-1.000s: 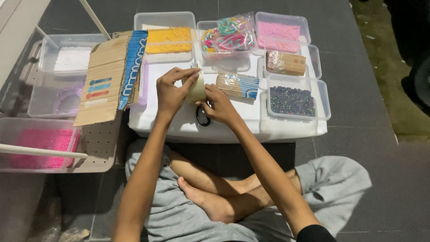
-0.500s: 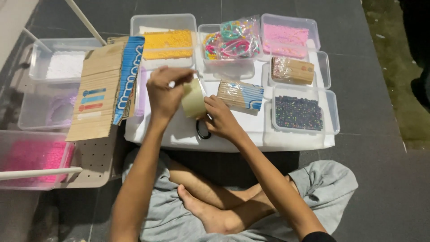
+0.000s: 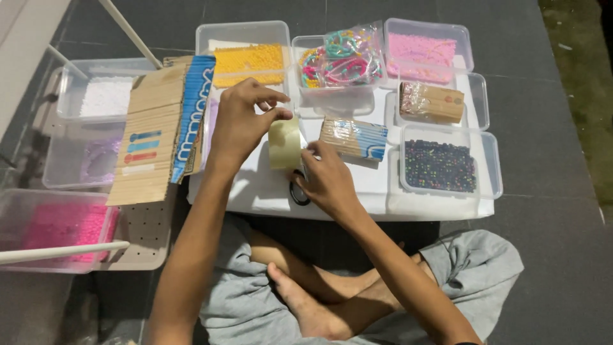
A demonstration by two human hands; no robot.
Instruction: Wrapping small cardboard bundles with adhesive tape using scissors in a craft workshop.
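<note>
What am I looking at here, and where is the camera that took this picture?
There is no machine here: a person sits cross-legged on a dark tiled floor, and the camera is worn on their head, looking down at their own two bare hands. The left hand holds a roll of clear tape from above, and the right hand touches the roll's lower edge. In front of them is a white board with clear plastic tubs: one of yellow beads, one of pink beads, one of dark beads, and a bag of colourful rings. A small striped bundle lies beside the tape. On the left rests a stack of flat wooden sticks.
</note>
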